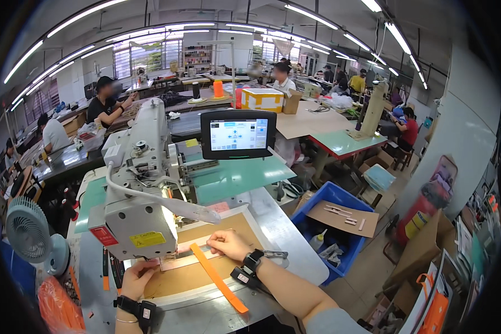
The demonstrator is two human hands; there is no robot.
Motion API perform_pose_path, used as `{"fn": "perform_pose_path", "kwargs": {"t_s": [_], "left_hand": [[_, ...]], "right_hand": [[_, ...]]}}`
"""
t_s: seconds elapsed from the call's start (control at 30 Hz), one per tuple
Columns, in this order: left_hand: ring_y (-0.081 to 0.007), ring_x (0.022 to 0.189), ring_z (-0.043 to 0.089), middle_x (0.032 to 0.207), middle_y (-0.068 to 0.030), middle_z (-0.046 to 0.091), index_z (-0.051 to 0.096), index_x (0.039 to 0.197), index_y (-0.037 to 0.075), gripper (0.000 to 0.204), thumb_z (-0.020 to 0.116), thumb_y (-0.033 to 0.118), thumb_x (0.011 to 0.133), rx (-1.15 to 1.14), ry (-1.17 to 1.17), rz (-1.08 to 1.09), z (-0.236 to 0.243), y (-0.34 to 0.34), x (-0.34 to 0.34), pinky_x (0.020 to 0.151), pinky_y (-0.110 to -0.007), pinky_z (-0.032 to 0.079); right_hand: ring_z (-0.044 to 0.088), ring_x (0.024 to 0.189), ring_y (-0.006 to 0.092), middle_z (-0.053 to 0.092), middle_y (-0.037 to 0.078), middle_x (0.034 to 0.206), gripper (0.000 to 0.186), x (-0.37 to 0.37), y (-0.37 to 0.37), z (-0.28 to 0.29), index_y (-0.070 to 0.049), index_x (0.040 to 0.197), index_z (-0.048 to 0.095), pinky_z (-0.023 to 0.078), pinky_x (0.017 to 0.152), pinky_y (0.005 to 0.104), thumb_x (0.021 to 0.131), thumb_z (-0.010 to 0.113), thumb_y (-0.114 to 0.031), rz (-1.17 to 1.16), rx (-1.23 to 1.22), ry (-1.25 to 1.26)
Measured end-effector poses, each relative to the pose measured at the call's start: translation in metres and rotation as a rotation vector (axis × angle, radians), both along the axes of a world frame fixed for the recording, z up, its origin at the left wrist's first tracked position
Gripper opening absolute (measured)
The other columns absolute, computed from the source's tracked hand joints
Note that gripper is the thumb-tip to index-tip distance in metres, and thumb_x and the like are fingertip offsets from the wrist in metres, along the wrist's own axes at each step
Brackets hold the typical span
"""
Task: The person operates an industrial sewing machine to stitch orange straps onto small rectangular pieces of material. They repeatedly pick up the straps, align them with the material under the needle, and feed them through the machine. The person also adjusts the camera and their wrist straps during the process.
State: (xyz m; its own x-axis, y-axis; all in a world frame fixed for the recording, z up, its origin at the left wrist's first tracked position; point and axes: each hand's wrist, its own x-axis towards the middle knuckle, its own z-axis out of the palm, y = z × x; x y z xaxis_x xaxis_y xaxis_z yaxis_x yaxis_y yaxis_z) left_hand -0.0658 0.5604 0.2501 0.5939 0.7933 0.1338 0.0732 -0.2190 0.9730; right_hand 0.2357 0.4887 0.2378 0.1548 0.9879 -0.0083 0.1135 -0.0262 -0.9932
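Observation:
A sewing machine with a pale grey head [142,222] stands over a brown board [178,281] with a white border. A pale pink strip [178,261] lies along the board below the needle area. At its left end are the closed fingertips of my left hand [138,278]. My right hand [231,245] rests over the right part of the board, thumb and fingers pinched together; what they hold is too small to tell. An orange strap [220,278] slants across the pink strip, between my hands, its near end on the metal table [295,253].
A screen [238,135] stands behind the machine. To the right is a blue crate [339,259] with cardboard and pale pieces on top. A fan [30,231] and an orange plastic bag [58,306] are at the left. Several people work farther back.

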Motion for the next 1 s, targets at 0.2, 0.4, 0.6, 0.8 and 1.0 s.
{"fn": "perform_pose_path", "kwargs": {"t_s": [0.2,0.4,0.6,0.8,1.0], "left_hand": [[-0.0162,0.092,0.059,0.097,-0.0079,0.063,0.059,0.104,0.001,0.024,0.057,0.014,0.084,0.051,0.211,0.039,0.013,-0.008,-0.002,0.084,-0.027,0.044],[-0.0156,0.100,0.055,0.108,-0.0067,0.060,0.059,0.107,0.004,0.025,0.057,0.015,0.085,0.056,0.111,-0.048,-0.010,0.006,-0.003,0.090,-0.027,0.040],[-0.0167,0.099,0.056,0.107,-0.0060,0.060,0.060,0.107,0.006,0.025,0.057,0.018,0.085,0.050,0.179,0.004,0.000,-0.002,-0.008,0.091,-0.027,0.039],[-0.0172,0.097,0.057,0.106,-0.0086,0.060,0.060,0.107,0.004,0.026,0.057,0.017,0.085,0.088,0.155,-0.001,0.002,-0.002,-0.007,0.089,-0.027,0.041],[-0.0181,0.098,0.057,0.106,-0.0105,0.061,0.058,0.107,0.000,0.027,0.056,0.015,0.085,0.126,0.166,-0.006,-0.004,0.000,-0.009,0.089,-0.027,0.042]], "right_hand": [[0.062,0.069,0.0115,0.065,0.008,0.081,0.020,0.007,-0.002,-0.012,0.002,0.093,0.060,0.050,0.065,0.0245,0.085,0.055,-0.016,-0.015,-0.060,-0.025],[0.059,0.062,0.0094,0.063,0.006,0.073,0.016,0.005,-0.010,0.005,0.001,0.086,0.060,0.048,0.057,0.0202,0.085,0.057,-0.014,-0.021,-0.086,0.063],[0.058,0.059,0.0083,0.062,0.006,0.069,0.014,0.000,-0.006,0.005,0.000,0.085,0.060,0.046,0.054,0.0181,0.085,0.058,-0.013,-0.022,-0.077,0.116],[0.058,0.060,0.0087,0.062,0.006,0.068,0.013,0.003,-0.004,0.003,0.001,0.086,0.059,0.047,0.054,0.0179,0.084,0.058,-0.012,-0.026,-0.077,0.130],[0.058,0.059,0.0082,0.062,0.006,0.068,0.012,0.001,-0.006,0.004,0.000,0.085,0.059,0.046,0.053,0.0176,0.084,0.058,-0.012,-0.026,-0.066,0.124]]}}
